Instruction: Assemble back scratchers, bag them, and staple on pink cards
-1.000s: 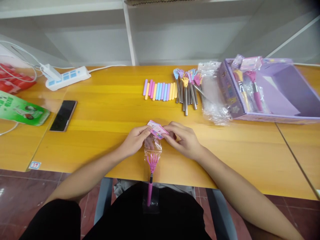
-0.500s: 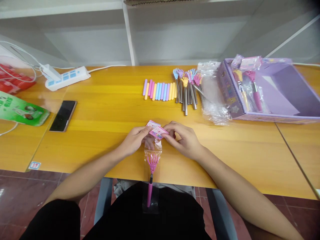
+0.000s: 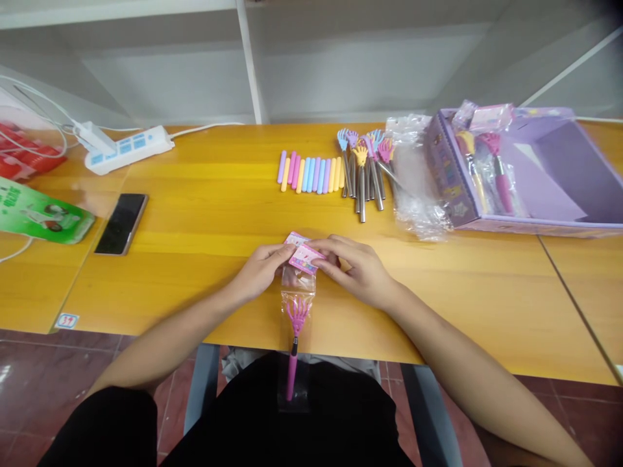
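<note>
Item: bagged scratcher [image 3: 293, 337], pink claw head on a pink grip, in a clear bag [image 3: 296, 305] that hangs off the near edge of the table [image 3: 195, 214] over our lap. A pink printed card [image 3: 304, 254] is folded over the bag's mouth.

Hands: our left hand [image 3: 260, 269] pinches the card's left end between thumb and fingertips; our right hand [image 3: 357, 267] pinches its right end, fingers curled narrow. Both rest on the table.

Handling note: we judge the card to be stiff paper over slippery film, so we should keep both pinches near its fold, pull evenly, and let the bag's weight hang straight, not twisted.

Also on the table:
- Sleeves [image 3: 310, 174]: smooth pastel tubes in lilac, yellow, pink and blue, in a row side by side.
- Loose scratchers [image 3: 364, 172]: small plastic hand-shaped heads on shiny metal stems, just right of the sleeves.
- Crinkled clear wrappers [image 3: 413, 188].
- Lilac cardboard box [image 3: 559, 175], open, with bagged pieces at its left end.
- Phone [image 3: 121, 224], dark and flat.
- White power strip [image 3: 129, 148].
</note>
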{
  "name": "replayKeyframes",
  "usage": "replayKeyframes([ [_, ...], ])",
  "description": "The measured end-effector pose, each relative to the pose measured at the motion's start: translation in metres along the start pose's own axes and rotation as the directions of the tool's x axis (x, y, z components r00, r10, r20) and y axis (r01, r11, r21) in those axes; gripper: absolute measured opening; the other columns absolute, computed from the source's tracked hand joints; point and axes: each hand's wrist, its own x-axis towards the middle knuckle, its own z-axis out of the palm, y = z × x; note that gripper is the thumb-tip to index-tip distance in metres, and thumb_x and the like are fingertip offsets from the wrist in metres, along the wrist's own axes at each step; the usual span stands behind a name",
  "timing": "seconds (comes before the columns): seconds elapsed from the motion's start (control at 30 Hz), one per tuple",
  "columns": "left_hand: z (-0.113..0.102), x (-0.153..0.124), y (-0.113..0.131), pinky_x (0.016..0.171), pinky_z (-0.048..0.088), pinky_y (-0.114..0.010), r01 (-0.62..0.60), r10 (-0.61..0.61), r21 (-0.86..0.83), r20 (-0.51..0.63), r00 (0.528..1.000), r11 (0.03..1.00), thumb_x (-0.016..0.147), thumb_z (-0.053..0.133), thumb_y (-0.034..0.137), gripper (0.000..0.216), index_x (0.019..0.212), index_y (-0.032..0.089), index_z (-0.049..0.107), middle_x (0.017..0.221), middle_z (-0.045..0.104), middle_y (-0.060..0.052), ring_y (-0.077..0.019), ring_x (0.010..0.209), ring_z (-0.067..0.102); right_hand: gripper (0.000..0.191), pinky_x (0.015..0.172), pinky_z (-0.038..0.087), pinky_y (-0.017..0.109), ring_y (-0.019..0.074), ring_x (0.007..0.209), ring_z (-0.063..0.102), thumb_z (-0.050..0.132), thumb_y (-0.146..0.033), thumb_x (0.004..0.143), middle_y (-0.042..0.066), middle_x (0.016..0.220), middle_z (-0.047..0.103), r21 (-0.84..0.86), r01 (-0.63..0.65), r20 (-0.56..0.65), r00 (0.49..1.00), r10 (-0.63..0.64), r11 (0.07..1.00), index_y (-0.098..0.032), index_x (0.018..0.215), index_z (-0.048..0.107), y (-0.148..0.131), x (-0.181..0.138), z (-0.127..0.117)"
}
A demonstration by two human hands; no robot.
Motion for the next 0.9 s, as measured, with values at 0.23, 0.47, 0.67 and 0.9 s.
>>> replayKeyframes([
  [0.23,0.000,0.000,0.009,0.051,0.027,-0.022,0.108,-0.117,-0.190,-0.038,0.992,0.976,0.087,0.080,0.037,0.024,0.090,0.014,0.076,0.064,0.048,0.005,-0.0055,0.052,0.041,0.025,0.064,0.049,0.027,0.0114,0.063,0.054,0.069,-0.025,0.106,-0.001,0.083,0.067,0.004,0.022,-0.020,1.000,-0.022,1.000,-0.024,0.130,0.072,-0.002,-0.002,-0.001],
  [0.47,0.002,-0.001,0.019,0.055,0.034,-0.020,0.094,-0.098,-0.264,-0.001,0.995,0.960,0.087,0.080,0.026,0.025,0.110,0.017,0.078,0.070,0.052,0.005,-0.0061,0.056,0.042,0.022,0.063,0.048,0.027,0.0114,0.062,0.055,0.067,-0.026,0.106,-0.003,0.077,0.061,0.004,0.016,0.023,1.000,-0.016,1.000,-0.023,0.126,0.075,-0.006,-0.001,-0.001],
  [0.67,0.004,0.000,0.017,0.057,0.036,-0.022,0.071,-0.079,-0.288,-0.014,0.997,0.955,0.086,0.078,0.027,0.019,0.102,0.017,0.075,0.068,0.049,0.004,-0.0086,0.057,0.043,0.026,0.062,0.049,0.026,0.0113,0.064,0.056,0.065,-0.025,0.106,-0.001,0.083,0.063,0.058,0.050,0.071,0.996,-0.054,0.997,-0.025,0.131,0.075,-0.008,-0.001,-0.003],
  [0.9,0.006,-0.002,0.019,0.061,0.035,-0.023,0.032,-0.049,-0.225,-0.069,0.996,0.974,0.086,0.076,0.029,0.017,0.098,0.018,0.071,0.066,0.048,0.005,-0.0104,0.060,0.042,0.030,0.060,0.048,0.025,0.0101,0.062,0.056,0.061,-0.022,0.107,-0.001,0.084,0.066,0.087,0.074,0.109,0.991,-0.084,0.993,-0.025,0.133,0.074,-0.009,-0.002,-0.005],
])
